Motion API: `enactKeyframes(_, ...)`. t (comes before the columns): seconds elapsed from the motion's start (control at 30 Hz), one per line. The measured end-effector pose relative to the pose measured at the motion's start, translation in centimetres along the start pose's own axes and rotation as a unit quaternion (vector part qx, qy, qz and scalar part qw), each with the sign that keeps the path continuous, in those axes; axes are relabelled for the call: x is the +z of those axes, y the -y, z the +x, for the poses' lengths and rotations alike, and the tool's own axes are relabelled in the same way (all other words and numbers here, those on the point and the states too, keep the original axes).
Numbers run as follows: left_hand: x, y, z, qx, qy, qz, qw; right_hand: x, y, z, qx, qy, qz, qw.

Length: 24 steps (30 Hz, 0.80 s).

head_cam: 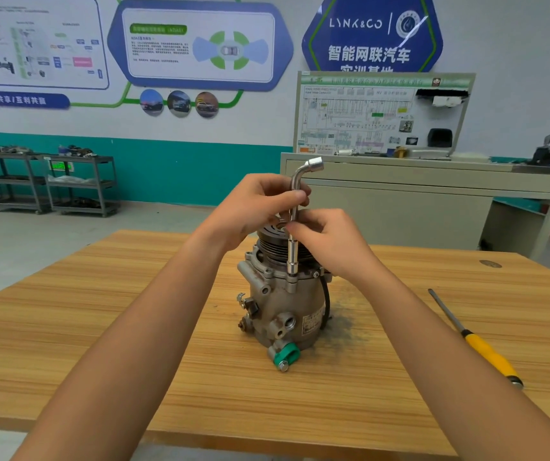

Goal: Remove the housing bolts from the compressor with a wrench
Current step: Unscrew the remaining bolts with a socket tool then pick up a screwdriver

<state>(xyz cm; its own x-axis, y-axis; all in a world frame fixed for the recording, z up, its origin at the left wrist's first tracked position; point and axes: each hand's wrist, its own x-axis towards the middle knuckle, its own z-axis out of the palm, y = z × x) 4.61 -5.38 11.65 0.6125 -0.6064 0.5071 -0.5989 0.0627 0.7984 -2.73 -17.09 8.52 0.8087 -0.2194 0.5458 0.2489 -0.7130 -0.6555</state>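
A grey metal compressor (283,311) stands upright on the wooden table (100,327), its black pulley on top and a green cap low at the front. An L-shaped socket wrench (292,251) stands vertically, its lower socket seated on a housing bolt at the compressor's upper flange. My left hand (253,207) grips the wrench shaft near the bend at the top. My right hand (330,241) pinches the shaft lower down, just above the socket. The bolt head is hidden inside the socket.
A yellow-handled screwdriver (480,344) lies on the table at the right. A dark smudge marks the wood beside the compressor. Beyond the table stand a beige training bench (416,194) with a wiring board, and metal shelf carts (77,184) at the far left.
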Motion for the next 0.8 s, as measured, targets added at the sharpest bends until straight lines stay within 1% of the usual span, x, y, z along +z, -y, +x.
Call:
enactKeyframes(0.03, 0.2, 0.0, 0.0, -0.002, -0.015, 0.003, 1.0, 0.1, 0.1, -0.1, -0.001, -0.008, 0.001, 1.0)
enactKeyframes(0.13, 1.0, 0.2, 0.2, 0.018, -0.081, 0.01, 0.997, 0.6, 0.5, -0.3, -0.039, -0.074, -0.04, 0.996)
enactKeyframes(0.2, 1.3, 0.4, 0.4, 0.023, -0.107, 0.005, 0.994, 0.7, 0.7, -0.1, -0.054, -0.098, -0.063, 0.992)
enactKeyframes(0.3, 1.1, 0.4, 0.2, 0.01, -0.09, -0.015, 0.996, 0.8, 0.7, 0.1, -0.053, -0.096, -0.078, 0.991)
enactKeyframes(0.4, 0.6, 0.1, -0.5, -0.004, -0.059, -0.058, 0.997, 0.8, 0.5, 0.1, -0.041, -0.106, -0.066, 0.991)
enactKeyframes(0.43, 0.3, 0.2, -0.8, -0.004, -0.062, -0.066, 0.996, 0.7, 0.4, 0.0, -0.039, -0.115, -0.058, 0.991)
enactKeyframes(0.5, -0.3, 0.9, -2.1, -0.001, -0.111, -0.065, 0.992, 0.4, 0.4, -0.1, -0.039, -0.134, -0.033, 0.99)
enactKeyframes(0.57, -0.6, 2.4, -4.1, -0.006, -0.17, -0.029, 0.985, -0.4, 0.7, -0.1, -0.041, -0.159, 0.0, 0.986)
enactKeyframes(0.6, -0.4, 3.3, -5.1, -0.015, -0.175, 0.002, 0.984, -0.8, 0.9, -0.1, -0.044, -0.173, 0.015, 0.984)
enactKeyframes(0.67, 0.7, 4.9, -6.8, -0.044, -0.136, 0.08, 0.986, -1.7, 1.4, 0.0, -0.051, -0.191, 0.035, 0.98)
enactKeyframes(0.73, 2.4, 6.2, -7.2, -0.065, -0.098, 0.174, 0.978, -2.3, 1.7, 0.0, -0.054, -0.198, 0.042, 0.978)
enactKeyframes(0.8, 3.7, 7.0, -7.0, -0.061, -0.124, 0.256, 0.957, -2.4, 1.6, -0.3, -0.049, -0.199, 0.049, 0.977)
